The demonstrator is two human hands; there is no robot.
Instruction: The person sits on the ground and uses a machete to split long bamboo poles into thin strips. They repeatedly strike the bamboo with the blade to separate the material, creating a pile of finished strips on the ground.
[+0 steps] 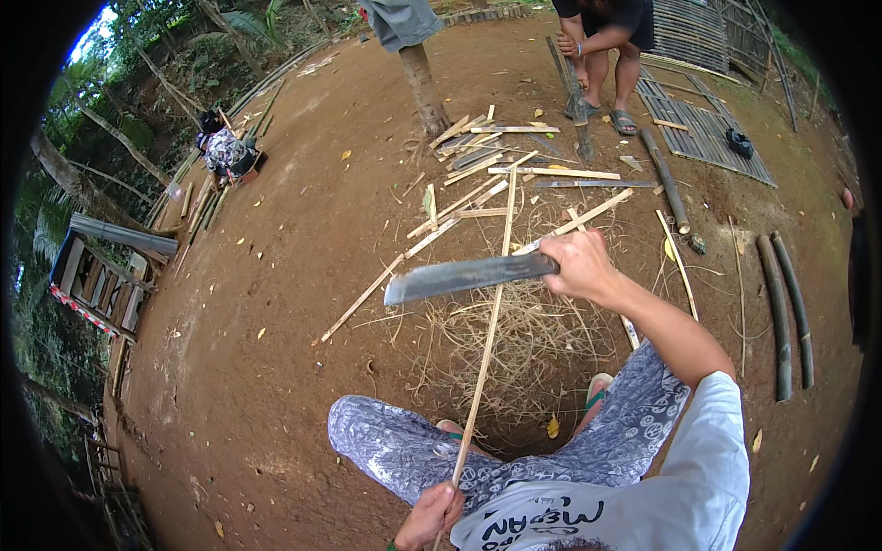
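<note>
My right hand (581, 264) is closed round the grip of a machete (450, 278). Its broad dark blade points left and crosses in front of a long, thin bamboo strip (480, 381); whether the edge touches the strip I cannot tell. Low in the view, beside my bent leg, my left hand (432, 514) grips the near end of that strip, which slants up and away from me. Beyond my feet lies a heap of pale bamboo shavings (519, 344) on the brown dirt.
Split bamboo pieces (482, 151) are piled farther off, near a thin tree trunk (423, 87). Dark poles (776, 317) lie at right, with a slatted bamboo panel (703, 129) behind. One person (602, 37) works with a bamboo piece at the top; another (228, 151) sits far left.
</note>
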